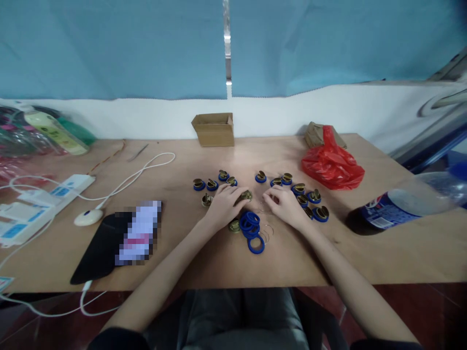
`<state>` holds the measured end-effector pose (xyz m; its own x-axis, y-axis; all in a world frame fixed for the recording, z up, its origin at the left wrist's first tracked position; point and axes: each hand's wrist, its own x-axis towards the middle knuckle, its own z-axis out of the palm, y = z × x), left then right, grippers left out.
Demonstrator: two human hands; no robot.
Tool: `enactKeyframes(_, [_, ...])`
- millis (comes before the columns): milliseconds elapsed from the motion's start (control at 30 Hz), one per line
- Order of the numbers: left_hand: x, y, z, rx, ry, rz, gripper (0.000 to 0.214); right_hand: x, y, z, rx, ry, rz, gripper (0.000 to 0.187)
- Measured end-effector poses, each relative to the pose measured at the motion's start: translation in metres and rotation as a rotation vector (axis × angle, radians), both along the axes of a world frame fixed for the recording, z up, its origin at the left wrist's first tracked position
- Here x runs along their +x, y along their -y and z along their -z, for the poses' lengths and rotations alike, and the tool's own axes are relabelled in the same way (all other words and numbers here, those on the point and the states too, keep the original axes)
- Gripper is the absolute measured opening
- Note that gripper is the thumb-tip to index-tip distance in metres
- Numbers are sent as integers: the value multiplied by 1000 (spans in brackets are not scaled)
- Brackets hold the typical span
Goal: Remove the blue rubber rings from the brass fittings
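My left hand [223, 204] rests palm down on the wooden table [204, 262], its fingers curled over a brass piece [246, 195]. My right hand [286, 204] lies just to the right with fingers bent, pinching something too small to make out. Between and below the hands sits a pile of blue rings [251, 228] with thin clear rings [268, 232] beside it. Another brass piece [234, 225] lies under my left wrist. Several brass pieces seated in blue rings form an arc beyond the hands, from the left group [211, 184] to the right group [314, 204].
A small cardboard box [214, 129] stands at the back. A red plastic bag [332, 165] is at the back right and a plastic bottle [401, 204] lies on its side at the right. A black pouch [105, 245], a white switch [88, 217], a power strip [69, 187] and cables lie at the left.
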<state>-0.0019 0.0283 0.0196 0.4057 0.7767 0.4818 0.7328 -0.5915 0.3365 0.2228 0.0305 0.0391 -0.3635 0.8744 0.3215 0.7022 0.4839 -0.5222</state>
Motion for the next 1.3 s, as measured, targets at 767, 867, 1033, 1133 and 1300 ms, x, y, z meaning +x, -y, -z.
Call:
enactKeyframes(767, [9, -3, -12, -56, -29, 41, 12, 12, -16, 17, 269, 496, 337, 29])
enactKeyframes(867, [9, 0, -14, 5, -14, 49, 14, 12, -18, 17, 231, 524, 387, 28])
enactKeyframes(1033, [12, 3, -14, 85, -24, 47, 15, 16, -24, 24, 244, 459, 368, 29])
enactKeyframes(1133, [13, 4, -15, 118, -8, 70, 17, 18, -27, 26, 251, 399, 367, 24])
enactKeyframes(1300, [15, 8, -20, 96, 97, 85, 16, 13, -24, 22, 353, 139, 318, 20])
